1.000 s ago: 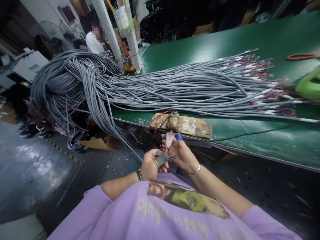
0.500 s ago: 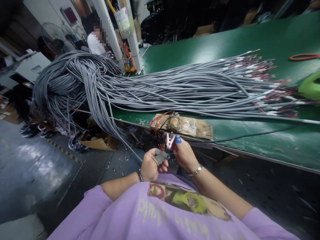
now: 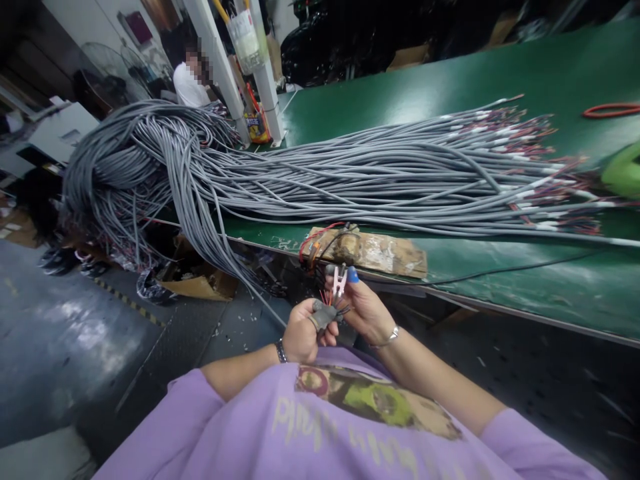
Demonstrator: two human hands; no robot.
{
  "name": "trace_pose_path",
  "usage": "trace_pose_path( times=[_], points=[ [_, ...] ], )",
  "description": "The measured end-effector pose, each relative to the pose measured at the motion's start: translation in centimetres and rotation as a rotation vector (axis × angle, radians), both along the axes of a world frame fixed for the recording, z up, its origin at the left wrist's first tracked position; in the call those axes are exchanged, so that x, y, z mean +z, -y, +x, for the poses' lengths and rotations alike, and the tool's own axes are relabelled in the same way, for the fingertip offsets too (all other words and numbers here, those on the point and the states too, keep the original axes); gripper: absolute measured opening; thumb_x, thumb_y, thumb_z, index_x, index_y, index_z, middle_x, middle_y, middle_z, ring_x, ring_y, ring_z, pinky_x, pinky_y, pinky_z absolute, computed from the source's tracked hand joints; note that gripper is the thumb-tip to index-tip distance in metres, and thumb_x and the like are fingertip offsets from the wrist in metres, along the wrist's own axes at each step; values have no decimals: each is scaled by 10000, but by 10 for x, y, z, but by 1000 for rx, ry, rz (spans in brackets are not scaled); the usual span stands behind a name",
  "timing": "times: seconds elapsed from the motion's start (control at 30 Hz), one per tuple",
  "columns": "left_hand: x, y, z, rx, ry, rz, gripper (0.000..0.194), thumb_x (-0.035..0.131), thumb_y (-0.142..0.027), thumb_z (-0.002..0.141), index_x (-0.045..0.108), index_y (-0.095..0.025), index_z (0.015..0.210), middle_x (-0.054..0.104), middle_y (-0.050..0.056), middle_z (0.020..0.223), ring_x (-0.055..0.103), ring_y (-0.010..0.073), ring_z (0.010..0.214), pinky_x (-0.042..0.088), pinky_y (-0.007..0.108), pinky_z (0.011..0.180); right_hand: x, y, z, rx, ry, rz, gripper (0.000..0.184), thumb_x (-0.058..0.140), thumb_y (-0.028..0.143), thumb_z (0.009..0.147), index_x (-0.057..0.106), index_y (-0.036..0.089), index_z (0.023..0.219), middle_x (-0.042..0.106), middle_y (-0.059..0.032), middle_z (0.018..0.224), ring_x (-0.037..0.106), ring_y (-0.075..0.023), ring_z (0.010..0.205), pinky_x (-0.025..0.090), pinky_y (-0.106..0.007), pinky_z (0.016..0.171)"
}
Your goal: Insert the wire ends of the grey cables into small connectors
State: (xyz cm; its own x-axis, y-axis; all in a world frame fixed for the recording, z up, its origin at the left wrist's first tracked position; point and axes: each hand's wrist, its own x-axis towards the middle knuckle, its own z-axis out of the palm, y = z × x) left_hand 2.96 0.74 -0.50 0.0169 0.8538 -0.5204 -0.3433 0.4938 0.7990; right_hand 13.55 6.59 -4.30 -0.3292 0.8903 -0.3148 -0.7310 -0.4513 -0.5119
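My left hand [image 3: 306, 328], with grey coverings on the thumb and a finger, is closed on the end of a grey cable [image 3: 273, 313]. Thin coloured wires [image 3: 327, 298] fan out from the cable end above the thumb. Between the fingers of my right hand [image 3: 369, 310] is a small pink clip-like tool [image 3: 340, 281], its tips down at the wires. A blue cover [image 3: 353, 275] sits on one right fingertip. Just beyond both hands, a worn wooden block [image 3: 385, 253] with wires attached lies at the bench edge.
A large bundle of grey cables [image 3: 320, 180] stretches across the green bench [image 3: 500, 273] and hangs off its left side. White posts [image 3: 270, 100] rise behind it. A cardboard box [image 3: 200, 283] is on the floor. A person in white [image 3: 189, 85] is at the back left.
The pink tool has turned more upright and moved slightly left, closer over the wires. My left hand stays almost in place, and its wires now spread to both sides.
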Motion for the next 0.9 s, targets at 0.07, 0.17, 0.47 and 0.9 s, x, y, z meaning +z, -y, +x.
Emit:
trace_pose_path(
  times=[0.07, 0.17, 0.47, 0.9],
  points=[
    [2, 1, 0, 2, -1, 1, 534, 802, -563, 431, 465, -177, 582, 552, -34, 417, 446, 65, 287, 214, 166, 310, -1, 1, 0, -3, 5, 15, 333, 823, 491, 601, 689, 222, 745, 693, 25, 701, 601, -113, 610, 493, -215, 566],
    [5, 2, -2, 6, -11, -2, 549, 808, -569, 413, 458, -179, 574, 554, -30, 415, 451, 69, 287, 211, 165, 309, -2, 3, 3, -2, 20, 37, 368, 780, 569, 613, 668, 245, 747, 684, 19, 736, 591, -132, 632, 468, -232, 543],
    [-13, 6, -14, -97, -143, 106, 577, 774, -656, 460, 493, -171, 594, 584, -18, 453, 494, 80, 334, 342, 182, 351, 2, 10, 36, 424, 239, 190, 579, 697, 724, 569, 651, 174, 743, 623, -23, 679, 547, -132, 601, 457, -269, 576],
    [-14, 5, -17, -432, -183, 58, 507, 817, -560, 474, 536, -160, 609, 591, -17, 463, 543, 99, 415, 460, 230, 463, 44, 10, 42, 601, 795, 627, 388, 664, 541, 682, 561, 170, 626, 533, 26, 588, 434, -104, 559, 364, -245, 534]
  ],
)
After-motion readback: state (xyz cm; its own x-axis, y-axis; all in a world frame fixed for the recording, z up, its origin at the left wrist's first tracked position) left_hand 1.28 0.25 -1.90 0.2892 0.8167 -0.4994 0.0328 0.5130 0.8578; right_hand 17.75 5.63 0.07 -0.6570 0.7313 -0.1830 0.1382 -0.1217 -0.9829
